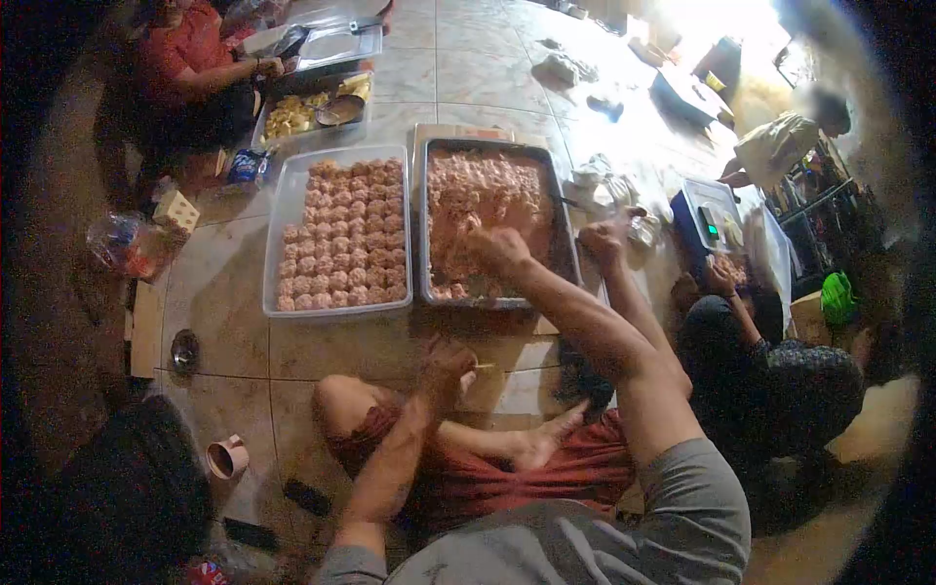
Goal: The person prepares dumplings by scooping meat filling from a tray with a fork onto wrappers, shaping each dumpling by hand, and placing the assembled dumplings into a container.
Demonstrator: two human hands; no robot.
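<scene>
My right hand (499,252) reaches into a dark-rimmed tray (425,210) of pink minced meat (507,190). Its fingers are curled down into the meat and partly blurred. My left hand (448,363) is low in front of the trays, above my crossed leg. Closed fingers there hold a small, thin pale stick (485,367), whose kind I cannot make out. Left of the meat tray is a translucent plastic tub (271,244) with rows of round meatballs (341,234). Bare patches show along its upper left side.
Another forearm and hand (609,239) extend beside the tray's right edge. A co-worker (770,370) sits at right near a scale with a green display (710,227). Another person in red (180,58) sits by a bin of yellowish pieces (292,117). A cup (228,456) lies at lower left.
</scene>
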